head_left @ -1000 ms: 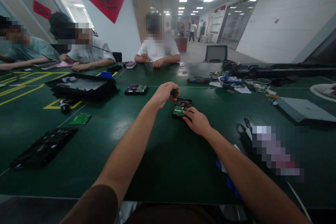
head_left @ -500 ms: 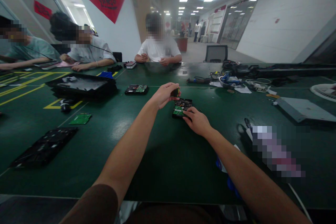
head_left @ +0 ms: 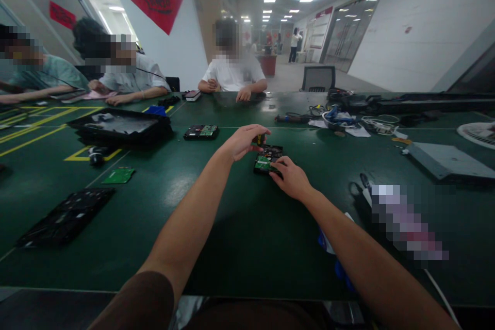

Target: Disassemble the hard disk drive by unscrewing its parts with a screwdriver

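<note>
With the left hand pinching a yellow-and-black tool, the boxy black-and-green device could skid if the pinching right hand slackens.

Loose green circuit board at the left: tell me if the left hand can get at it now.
Probably yes: nothing visible covers the green circuit board or stands between it and the left hand, though that hand holds a black-and-yellow handle.

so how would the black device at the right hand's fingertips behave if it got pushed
The black device would likely stay stiff, given its boxy shape. Lying flat on the green table, it seems apt to slide rather than roll or tip. Its exposed green board may be fragile.
</note>
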Action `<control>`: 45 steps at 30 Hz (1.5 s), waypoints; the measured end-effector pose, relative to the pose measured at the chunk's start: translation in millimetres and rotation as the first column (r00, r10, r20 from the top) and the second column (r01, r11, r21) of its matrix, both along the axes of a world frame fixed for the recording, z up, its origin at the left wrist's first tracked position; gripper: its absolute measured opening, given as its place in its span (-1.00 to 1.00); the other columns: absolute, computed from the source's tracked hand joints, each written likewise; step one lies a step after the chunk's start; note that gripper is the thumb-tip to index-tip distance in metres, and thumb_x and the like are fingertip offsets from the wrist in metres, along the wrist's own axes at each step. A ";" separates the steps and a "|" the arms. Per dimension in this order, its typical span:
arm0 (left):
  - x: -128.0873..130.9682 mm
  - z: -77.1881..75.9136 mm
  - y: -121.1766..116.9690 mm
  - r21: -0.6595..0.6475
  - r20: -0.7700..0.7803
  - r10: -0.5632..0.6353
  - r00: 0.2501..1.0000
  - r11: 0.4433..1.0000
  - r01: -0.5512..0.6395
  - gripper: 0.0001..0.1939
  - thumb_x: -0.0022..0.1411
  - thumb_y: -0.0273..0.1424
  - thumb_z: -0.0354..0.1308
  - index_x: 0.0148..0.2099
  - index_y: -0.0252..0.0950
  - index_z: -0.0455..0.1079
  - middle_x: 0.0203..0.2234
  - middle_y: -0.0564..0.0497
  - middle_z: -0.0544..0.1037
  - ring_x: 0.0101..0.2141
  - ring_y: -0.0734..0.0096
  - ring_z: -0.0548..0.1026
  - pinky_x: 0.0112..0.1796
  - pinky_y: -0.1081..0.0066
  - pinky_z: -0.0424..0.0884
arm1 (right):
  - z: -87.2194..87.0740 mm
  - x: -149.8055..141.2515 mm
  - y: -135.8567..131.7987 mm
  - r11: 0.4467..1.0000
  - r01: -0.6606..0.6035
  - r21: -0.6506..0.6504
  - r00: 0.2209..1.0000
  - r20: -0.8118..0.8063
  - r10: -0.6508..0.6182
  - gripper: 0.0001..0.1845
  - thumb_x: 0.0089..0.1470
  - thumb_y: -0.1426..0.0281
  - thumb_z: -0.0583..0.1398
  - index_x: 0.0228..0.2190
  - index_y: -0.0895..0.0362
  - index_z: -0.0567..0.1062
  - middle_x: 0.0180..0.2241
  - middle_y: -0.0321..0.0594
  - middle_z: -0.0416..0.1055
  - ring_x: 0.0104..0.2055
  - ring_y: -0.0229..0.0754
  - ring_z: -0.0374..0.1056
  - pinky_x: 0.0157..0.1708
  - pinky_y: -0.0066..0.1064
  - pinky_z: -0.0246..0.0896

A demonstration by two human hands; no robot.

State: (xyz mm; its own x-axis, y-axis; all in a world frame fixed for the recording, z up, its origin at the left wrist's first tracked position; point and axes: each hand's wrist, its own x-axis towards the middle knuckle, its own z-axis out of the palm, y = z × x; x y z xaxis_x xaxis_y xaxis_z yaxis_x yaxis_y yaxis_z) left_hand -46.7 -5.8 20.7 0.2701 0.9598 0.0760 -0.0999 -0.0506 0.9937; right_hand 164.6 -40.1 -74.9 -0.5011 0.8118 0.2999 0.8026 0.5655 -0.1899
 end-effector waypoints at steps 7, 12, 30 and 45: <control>-1.0 -4.0 5.1 -0.080 0.109 0.005 0.994 0.997 0.004 -0.82 0.17 -0.33 0.22 -0.23 -0.33 0.39 -0.37 -0.12 0.55 -0.32 0.29 0.54 -0.30 0.25 0.53 | 1.7 2.1 -1.7 0.998 0.067 0.008 0.997 -0.046 -0.067 -0.56 0.33 0.10 0.06 0.04 0.06 0.51 0.01 -0.05 0.33 -0.15 -0.11 0.39 -0.17 -0.31 0.32; -3.0 -4.6 8.0 -0.035 0.074 0.060 0.995 0.998 -0.058 -0.84 0.10 -0.34 0.22 -0.30 -0.34 0.45 -0.34 -0.09 0.51 -0.34 0.36 0.48 -0.39 0.35 0.51 | 2.0 1.9 -0.2 0.995 0.101 -0.014 0.994 -0.031 -0.102 -0.60 0.35 0.13 0.04 0.01 0.03 0.53 -0.13 -0.10 0.47 -0.17 -0.10 0.42 -0.21 -0.33 0.28; -5.4 -2.1 7.6 -0.132 0.109 0.058 0.992 0.990 -0.043 -0.84 0.10 -0.32 0.17 -0.33 -0.33 0.42 -0.43 -0.11 0.53 -0.41 0.32 0.50 -0.40 0.32 0.50 | -5.3 5.6 6.3 0.983 0.090 -0.159 0.984 -0.137 -0.112 -0.61 0.32 0.15 0.07 0.07 0.00 0.47 -0.38 -0.25 0.54 -0.41 -0.18 0.42 -0.44 -0.43 0.15; -1.9 -3.4 6.9 -0.056 0.096 0.115 0.989 0.992 -0.110 -0.83 0.12 -0.32 0.17 -0.33 -0.34 0.43 -0.39 -0.15 0.53 -0.37 0.32 0.50 -0.41 0.37 0.49 | -5.2 6.8 6.8 0.980 0.046 -0.195 0.979 -0.185 -0.083 -0.63 0.32 0.17 0.07 0.06 0.02 0.46 -0.43 -0.29 0.51 -0.42 -0.20 0.38 -0.45 -0.43 0.09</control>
State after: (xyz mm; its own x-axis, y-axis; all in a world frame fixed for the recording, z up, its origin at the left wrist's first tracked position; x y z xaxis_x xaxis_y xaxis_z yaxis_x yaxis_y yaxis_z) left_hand -48.6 1.1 17.3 0.1533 0.9870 0.0478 -0.1940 -0.0174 0.9808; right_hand 171.4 -33.3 -80.1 -0.3942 0.8915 0.2233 0.7742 0.4530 -0.4421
